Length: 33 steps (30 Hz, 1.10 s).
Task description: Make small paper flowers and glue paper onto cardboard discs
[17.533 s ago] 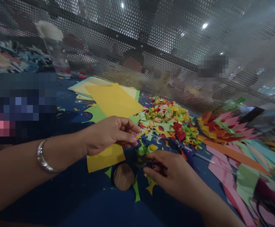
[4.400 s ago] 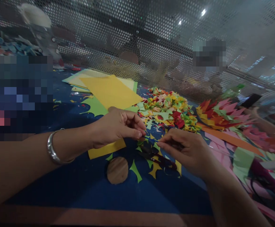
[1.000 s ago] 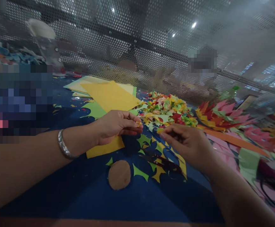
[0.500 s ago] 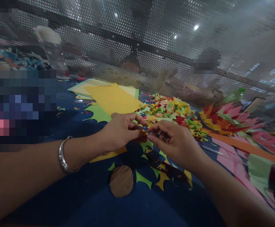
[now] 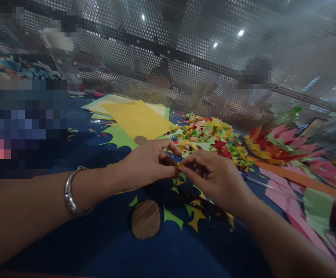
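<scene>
My left hand (image 5: 147,162) and my right hand (image 5: 214,175) meet near the middle of the view, fingertips close together. Between them is a tiny yellow piece (image 5: 179,166), pinched by both hands' fingertips. Below the hands a round brown disc (image 5: 146,219) lies on the blue table (image 5: 104,247). Beside it are a green paper scrap (image 5: 173,217) and a yellow scrap (image 5: 197,219). Dark scissors (image 5: 205,204) lie partly under my right hand. A second brown disc (image 5: 141,139) shows just behind my left hand.
Yellow sheets (image 5: 140,116) lie behind the hands, next to a heap of small coloured paper pieces (image 5: 208,131). Spiky folded paper (image 5: 283,143), an orange strip (image 5: 295,175) and pink strips (image 5: 283,200) are at the right. A perforated metal screen (image 5: 156,50) stands behind.
My left hand has shifted slightly left and down, uncovering more of the brown disc behind it. The small yellow piece stays between the fingertips of both hands.
</scene>
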{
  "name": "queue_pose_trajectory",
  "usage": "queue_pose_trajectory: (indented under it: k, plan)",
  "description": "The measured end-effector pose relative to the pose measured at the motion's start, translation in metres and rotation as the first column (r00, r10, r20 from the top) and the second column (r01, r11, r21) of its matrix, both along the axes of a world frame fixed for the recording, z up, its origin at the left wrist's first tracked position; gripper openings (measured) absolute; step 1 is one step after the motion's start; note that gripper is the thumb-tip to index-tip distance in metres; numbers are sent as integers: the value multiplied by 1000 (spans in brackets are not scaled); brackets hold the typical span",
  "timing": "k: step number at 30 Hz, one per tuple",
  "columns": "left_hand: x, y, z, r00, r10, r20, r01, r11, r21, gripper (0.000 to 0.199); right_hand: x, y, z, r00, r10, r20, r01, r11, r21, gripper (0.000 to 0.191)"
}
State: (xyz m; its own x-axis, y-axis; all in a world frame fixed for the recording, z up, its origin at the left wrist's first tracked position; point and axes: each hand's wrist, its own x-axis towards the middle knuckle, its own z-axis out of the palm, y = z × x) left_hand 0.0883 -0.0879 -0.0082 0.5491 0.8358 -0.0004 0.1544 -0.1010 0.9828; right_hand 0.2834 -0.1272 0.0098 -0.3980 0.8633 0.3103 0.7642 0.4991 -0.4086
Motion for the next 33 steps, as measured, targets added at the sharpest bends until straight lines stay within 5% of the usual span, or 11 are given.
queue_pose_trajectory:
  k: [12,19,25,33]
  plan:
    - [3,1,4,990,118,73,-111,990,-89,23,6,-1,3,1000,-5,-11,6,1000,18,8]
    - [0,8,0,969,213,123,-189,965,-184,20,32,10,14,975,-208,77,199,974,110,13]
    - [-4,14,-6,982,177,64,-176,984,-21,22,40,15,15,905,-276,323,284,959,25,12]
    - [-6,16,-4,962,251,111,-252,968,-4,27,34,13,13,860,-300,412,330,944,-1,12]
